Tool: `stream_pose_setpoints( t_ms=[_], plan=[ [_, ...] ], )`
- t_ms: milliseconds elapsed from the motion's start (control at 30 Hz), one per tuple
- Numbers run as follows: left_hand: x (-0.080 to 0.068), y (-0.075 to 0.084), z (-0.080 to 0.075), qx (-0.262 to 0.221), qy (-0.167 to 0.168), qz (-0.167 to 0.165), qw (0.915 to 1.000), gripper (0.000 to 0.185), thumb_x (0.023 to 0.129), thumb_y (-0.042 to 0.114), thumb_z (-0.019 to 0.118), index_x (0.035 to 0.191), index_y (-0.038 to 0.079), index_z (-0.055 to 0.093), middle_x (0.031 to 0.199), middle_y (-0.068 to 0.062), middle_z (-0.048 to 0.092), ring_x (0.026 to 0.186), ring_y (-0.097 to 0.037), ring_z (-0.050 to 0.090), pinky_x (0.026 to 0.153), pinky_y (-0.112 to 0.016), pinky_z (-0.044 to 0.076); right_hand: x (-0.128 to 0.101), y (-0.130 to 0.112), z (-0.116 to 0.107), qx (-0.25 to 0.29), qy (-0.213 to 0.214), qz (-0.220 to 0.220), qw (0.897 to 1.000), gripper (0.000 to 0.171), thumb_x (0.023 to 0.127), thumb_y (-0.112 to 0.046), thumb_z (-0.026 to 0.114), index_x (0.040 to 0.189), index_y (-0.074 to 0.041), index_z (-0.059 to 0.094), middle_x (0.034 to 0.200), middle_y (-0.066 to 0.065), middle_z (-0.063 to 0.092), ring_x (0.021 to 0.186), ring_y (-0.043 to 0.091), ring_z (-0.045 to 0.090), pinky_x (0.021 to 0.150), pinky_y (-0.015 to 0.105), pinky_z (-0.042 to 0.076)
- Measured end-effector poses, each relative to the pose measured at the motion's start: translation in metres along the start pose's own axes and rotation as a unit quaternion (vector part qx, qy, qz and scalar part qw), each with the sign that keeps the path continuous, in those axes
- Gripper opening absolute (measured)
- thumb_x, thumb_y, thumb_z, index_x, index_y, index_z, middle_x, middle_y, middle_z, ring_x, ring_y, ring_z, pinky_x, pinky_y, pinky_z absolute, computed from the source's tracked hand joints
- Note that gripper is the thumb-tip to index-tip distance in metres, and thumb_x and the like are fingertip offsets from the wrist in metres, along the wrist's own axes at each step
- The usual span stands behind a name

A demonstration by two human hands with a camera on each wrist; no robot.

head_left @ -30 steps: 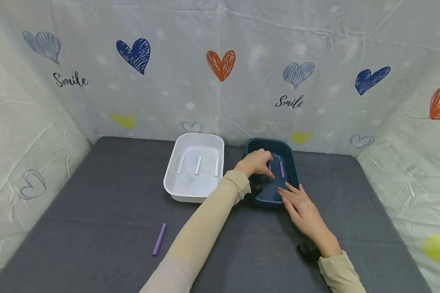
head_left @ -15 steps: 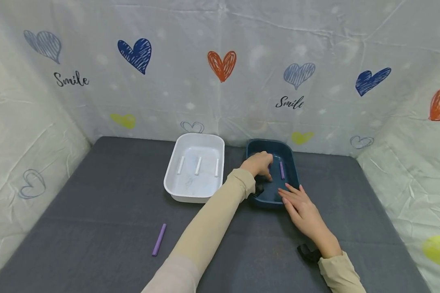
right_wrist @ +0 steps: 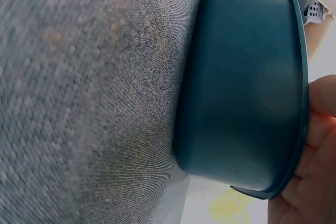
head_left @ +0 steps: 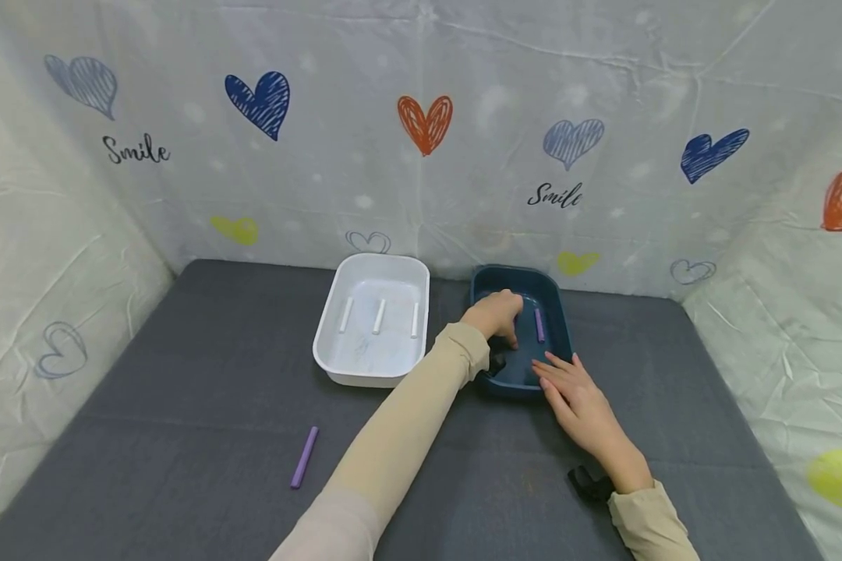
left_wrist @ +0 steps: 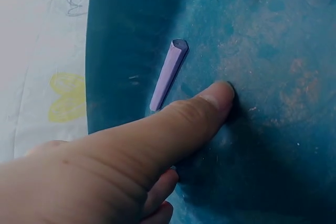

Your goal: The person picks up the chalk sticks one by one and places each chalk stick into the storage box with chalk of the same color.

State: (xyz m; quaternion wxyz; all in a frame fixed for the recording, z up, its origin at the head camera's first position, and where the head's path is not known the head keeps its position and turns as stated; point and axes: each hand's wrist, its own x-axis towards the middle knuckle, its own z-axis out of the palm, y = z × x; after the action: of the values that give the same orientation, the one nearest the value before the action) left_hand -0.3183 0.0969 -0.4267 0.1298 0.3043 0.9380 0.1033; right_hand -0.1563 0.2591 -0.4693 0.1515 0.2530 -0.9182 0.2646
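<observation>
My left hand (head_left: 493, 315) reaches down into the dark teal tray (head_left: 508, 382), thumb and fingers pointing to its floor. In the left wrist view the thumb (left_wrist: 184, 124) lies extended close over the tray floor, with other fingers bent behind it. A purple chalk stick (head_left: 539, 325) lies on the tray floor to the right of this hand. A second purple stick is hidden by the hand; I cannot tell whether the fingers pinch it. My right hand (head_left: 578, 401) rests with straight fingers on the tray's near right rim, also seen in the right wrist view.
Left of the teal tray stands a white tray (head_left: 365, 370) holding several white sticks (head_left: 379, 316). Another purple chalk stick (head_left: 305, 457) lies on the grey tabletop (head_left: 203, 405) at the front left. A patterned curtain (head_left: 491, 156) hangs behind.
My left hand has shifted slightly right and down in the teal tray, covering the purple stick seen beside its fingers. The right hand stays on the rim.
</observation>
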Motion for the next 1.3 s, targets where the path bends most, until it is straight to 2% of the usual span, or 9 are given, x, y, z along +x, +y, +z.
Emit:
stream_pose_setpoints(
  t_ms=[433,667,900,1033,1300],
  plan=[
    [-0.004,0.001,-0.002,0.014,0.004,-0.002,0.9999,0.048,0.076,0.034,0.088,0.112,0.009,0.068,0.106,-0.005,0.061,0.088,-0.016,0.061,0.073,-0.027,0.053,0.001,-0.003,0.001,-0.005,0.002,-0.009,1.0,0.031,0.102,-0.01,0.054,0.127,0.003,0.066,0.132,0.014,0.063,0.13,0.036,0.051,0.121,0.053,0.014],
    [-0.006,-0.001,-0.009,-0.016,0.002,-0.001,0.9999,0.061,0.076,0.036,0.088,0.123,0.007,0.063,0.114,-0.007,0.061,0.093,-0.017,0.061,0.076,-0.028,0.054,0.003,-0.004,0.002,-0.004,0.0,-0.013,1.0,0.03,0.101,-0.01,0.055,0.126,0.004,0.066,0.132,0.015,0.063,0.129,0.037,0.051,0.116,0.062,0.019],
    [-0.01,0.001,-0.021,-0.021,0.024,0.006,0.9995,0.061,0.078,0.037,0.086,0.126,0.006,0.063,0.119,-0.008,0.06,0.097,-0.018,0.061,0.08,-0.028,0.054,0.002,-0.002,0.002,-0.008,0.003,-0.01,1.0,0.03,0.102,-0.009,0.054,0.125,0.004,0.067,0.13,0.015,0.064,0.129,0.037,0.051,0.112,0.066,0.022],
    [-0.015,0.003,-0.029,-0.034,0.04,0.008,0.9986,0.064,0.08,0.036,0.085,0.131,0.004,0.061,0.126,-0.009,0.06,0.107,-0.02,0.061,0.088,-0.03,0.054,0.001,-0.001,0.001,-0.009,-0.001,-0.001,1.0,0.03,0.102,-0.011,0.053,0.125,0.003,0.067,0.13,0.014,0.065,0.131,0.036,0.05,0.112,0.067,0.022],
    [-0.029,0.004,-0.035,-0.04,0.071,0.021,0.9964,0.064,0.082,0.036,0.083,0.133,0.003,0.061,0.13,-0.01,0.061,0.116,-0.023,0.059,0.095,-0.033,0.052,-0.001,0.0,0.001,-0.006,-0.001,0.004,1.0,0.03,0.102,-0.011,0.053,0.125,0.004,0.067,0.129,0.014,0.065,0.131,0.035,0.05,0.113,0.066,0.021]
  ],
)
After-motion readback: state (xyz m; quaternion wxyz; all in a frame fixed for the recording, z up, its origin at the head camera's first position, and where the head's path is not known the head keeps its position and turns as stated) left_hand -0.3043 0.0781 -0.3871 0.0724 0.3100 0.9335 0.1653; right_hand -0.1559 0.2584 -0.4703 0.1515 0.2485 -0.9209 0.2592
